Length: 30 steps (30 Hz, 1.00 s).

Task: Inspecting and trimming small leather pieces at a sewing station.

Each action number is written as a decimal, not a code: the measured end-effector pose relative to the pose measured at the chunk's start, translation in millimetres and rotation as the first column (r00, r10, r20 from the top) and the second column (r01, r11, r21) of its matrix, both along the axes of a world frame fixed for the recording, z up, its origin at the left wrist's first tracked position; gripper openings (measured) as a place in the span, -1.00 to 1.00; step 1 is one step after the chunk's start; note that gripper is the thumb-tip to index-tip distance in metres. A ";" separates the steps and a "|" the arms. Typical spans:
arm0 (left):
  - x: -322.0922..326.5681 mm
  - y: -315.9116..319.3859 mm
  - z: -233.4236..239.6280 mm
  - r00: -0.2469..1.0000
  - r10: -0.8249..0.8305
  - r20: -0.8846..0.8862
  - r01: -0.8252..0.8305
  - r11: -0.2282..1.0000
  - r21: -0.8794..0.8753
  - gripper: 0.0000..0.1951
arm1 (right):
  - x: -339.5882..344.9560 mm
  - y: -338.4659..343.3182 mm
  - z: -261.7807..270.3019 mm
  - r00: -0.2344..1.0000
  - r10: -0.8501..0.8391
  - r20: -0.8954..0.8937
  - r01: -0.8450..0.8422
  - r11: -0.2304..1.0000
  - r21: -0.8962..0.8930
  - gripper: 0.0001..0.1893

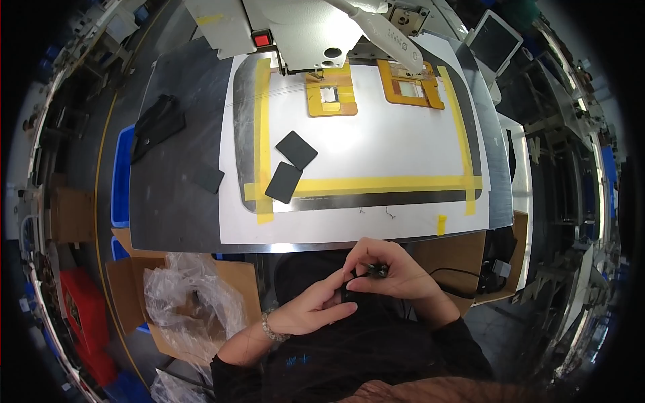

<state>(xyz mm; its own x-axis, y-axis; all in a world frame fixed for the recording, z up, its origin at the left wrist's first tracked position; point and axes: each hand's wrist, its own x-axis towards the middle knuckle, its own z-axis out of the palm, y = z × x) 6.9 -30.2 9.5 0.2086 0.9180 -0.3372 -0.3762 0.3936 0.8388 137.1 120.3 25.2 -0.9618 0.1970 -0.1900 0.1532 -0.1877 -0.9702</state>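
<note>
Both hands are together over my lap, just off the near edge of the worktable. My right hand (388, 274) pinches a small dark item (375, 270), too unclear to name. My left hand (322, 305) meets it, fingers around something black that is mostly hidden. On the white sheet (352, 221) lie two dark rectangular pieces (296, 150), one touching the other; a third (209, 180) is further left. Under the head of an industrial sewing machine (312, 30) sits a yellow template frame (347, 95). An orange-yellow frame (389, 93) lies to its right.
Yellow tape (363, 185) borders the work area. A black cloth item (160, 123) lies at the table's left. Below stand a cardboard box with clear plastic (189, 297), another cardboard box (451, 252) with cables, and a blue bin (121, 176). A tablet-like screen (496, 40) stands upper right.
</note>
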 end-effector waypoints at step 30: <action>-15.5 -71.9 -22.6 0.727 0.552 0.409 -0.663 0.720 0.207 -0.54 | -57.7 -57.1 -10.6 0.995 0.085 0.055 -0.078 0.989 -0.126 -0.79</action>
